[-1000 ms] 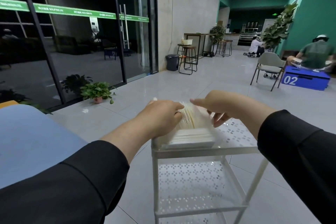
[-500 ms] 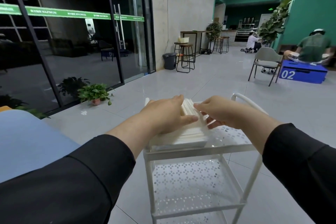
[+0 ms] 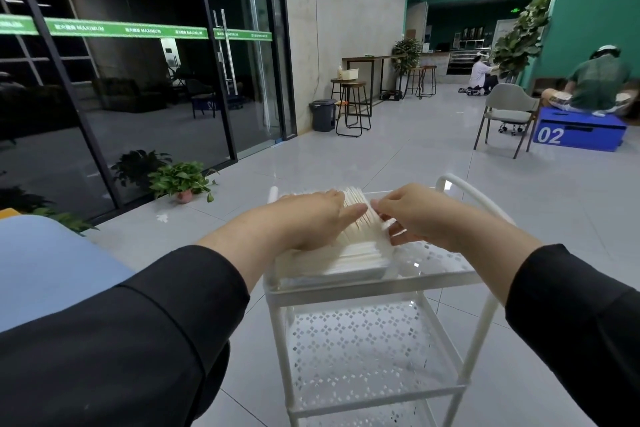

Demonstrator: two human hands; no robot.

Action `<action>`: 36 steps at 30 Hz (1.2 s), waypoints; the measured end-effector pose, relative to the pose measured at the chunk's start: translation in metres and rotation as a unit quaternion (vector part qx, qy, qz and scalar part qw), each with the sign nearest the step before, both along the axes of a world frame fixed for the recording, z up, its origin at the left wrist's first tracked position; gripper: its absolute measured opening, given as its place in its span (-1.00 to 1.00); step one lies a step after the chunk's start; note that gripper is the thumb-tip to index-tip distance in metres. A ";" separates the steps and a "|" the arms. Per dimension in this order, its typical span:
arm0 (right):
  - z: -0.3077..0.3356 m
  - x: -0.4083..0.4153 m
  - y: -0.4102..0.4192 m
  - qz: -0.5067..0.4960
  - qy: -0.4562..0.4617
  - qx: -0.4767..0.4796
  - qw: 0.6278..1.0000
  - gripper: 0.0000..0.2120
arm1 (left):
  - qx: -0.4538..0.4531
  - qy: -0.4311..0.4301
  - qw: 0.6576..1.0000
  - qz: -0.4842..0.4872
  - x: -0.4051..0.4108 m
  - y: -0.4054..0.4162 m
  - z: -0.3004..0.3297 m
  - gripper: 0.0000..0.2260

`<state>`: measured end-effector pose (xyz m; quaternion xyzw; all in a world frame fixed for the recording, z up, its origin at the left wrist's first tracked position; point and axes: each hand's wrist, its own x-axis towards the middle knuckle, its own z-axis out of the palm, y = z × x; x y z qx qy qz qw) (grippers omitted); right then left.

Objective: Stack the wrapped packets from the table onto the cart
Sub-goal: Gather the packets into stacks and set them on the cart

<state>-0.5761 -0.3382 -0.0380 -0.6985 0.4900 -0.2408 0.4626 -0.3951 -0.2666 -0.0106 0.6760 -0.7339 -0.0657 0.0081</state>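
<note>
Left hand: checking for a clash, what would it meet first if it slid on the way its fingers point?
Probably the right hand: the left hand lies flat on the wrapped packets, its fingers pointing across at it; depth is unclear.

Packets (image 3: 360,253) on cart (image 3: 377,288) — table (image 3: 52,263) left

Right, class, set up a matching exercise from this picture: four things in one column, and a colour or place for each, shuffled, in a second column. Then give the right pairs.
Things:
1. wrapped packets
2. box marked 02
3. bin
4. potted plant

Descriptions:
A. blue, on the floor at far right
B. dark grey, beside the stools
C. green, by the glass wall
D. white, on the cart's top shelf, under both hands

Pairs: 1-D, 2-A, 3-B, 4-C
</note>
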 end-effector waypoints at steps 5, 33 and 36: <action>0.000 0.001 0.003 0.005 -0.002 -0.004 1.000 -0.78 | -0.001 0.033 0.999 -0.001 0.005 -0.001 0.001 -0.44; -0.016 -0.019 -0.009 0.015 -0.041 -0.017 0.999 -0.82 | -0.018 0.137 0.990 0.009 -0.009 -0.074 0.003 -0.53; -0.016 -0.019 -0.007 0.013 -0.032 -0.029 0.999 -0.83 | -0.037 0.136 0.990 0.007 -0.011 -0.071 0.005 -0.54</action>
